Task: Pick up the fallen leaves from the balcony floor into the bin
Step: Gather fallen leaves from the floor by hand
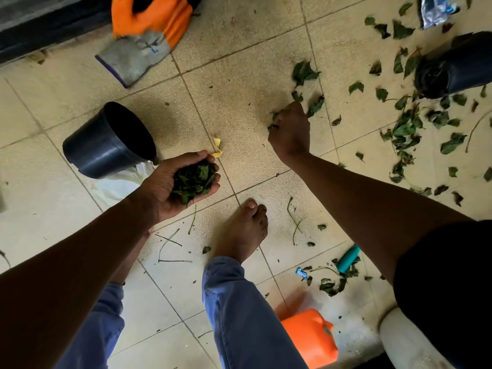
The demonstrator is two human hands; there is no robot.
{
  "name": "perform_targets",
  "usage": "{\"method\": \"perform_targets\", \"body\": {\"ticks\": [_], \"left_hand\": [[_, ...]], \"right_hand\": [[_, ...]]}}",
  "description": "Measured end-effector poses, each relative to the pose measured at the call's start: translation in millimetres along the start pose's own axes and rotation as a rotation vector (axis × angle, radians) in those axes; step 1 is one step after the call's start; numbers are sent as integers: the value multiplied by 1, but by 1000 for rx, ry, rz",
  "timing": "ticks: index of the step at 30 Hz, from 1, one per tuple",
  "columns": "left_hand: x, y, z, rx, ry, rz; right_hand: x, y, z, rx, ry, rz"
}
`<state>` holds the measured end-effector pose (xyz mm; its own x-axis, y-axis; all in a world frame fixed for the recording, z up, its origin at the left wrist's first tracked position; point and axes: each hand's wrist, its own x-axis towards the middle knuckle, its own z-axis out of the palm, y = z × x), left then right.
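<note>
Beige tiled floor (pixel 239 83) (leaf-strewn); left hand (pixel 183 179) cups leaves (pixel 193 181), right hand (pixel 290 129) fingers clutch more.

Bare floor (pixel 239 83) open between bin (pixel 106 142) at 9 o'clock and leaves (pixel 407 129) at 3 o'clock. Dark pot (pixel 458 67) blocks 2 o'clock. Gloves (pixel 143 35) at 11 o'clock. Foot (pixel 245 230), orange can (pixel 308 336) crowd 6 o'clock.

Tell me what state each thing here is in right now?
Left hand: palm up, cupped around a pile of leaves.
Right hand: fingers closed on a few leaves at the floor.
Black bin: upright, open.
Scattered leaves: still lying on the tiles.
Glove: lying flat, unworn.
</note>
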<state>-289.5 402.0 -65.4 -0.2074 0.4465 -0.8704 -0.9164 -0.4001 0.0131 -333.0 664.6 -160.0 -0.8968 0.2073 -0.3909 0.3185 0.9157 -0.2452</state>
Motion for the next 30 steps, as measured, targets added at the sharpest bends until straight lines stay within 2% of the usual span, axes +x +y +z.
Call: {"method": "perform_targets", "body": {"ticks": [7,11,16,20,25,30], "left_hand": [[3,-10,-1,-29,-28,-9],[1,-9,1,-18,-29,3],[0,-6,4,-20,-26,9],[0,-8,4,-6,-19,15],[-1,-8,3,-4,-35,8],[-3,-7,0,19,-40,8]], "right_hand": [[6,-5,-5,-94,-47,-63],[10,2,-8,-28,-31,4],[5,12,-15,194,52,74],[1,13,-17,244,67,-18],[-5,7,-9,90,-27,-158],[-1,4,2,-52,-30,-197]]}}
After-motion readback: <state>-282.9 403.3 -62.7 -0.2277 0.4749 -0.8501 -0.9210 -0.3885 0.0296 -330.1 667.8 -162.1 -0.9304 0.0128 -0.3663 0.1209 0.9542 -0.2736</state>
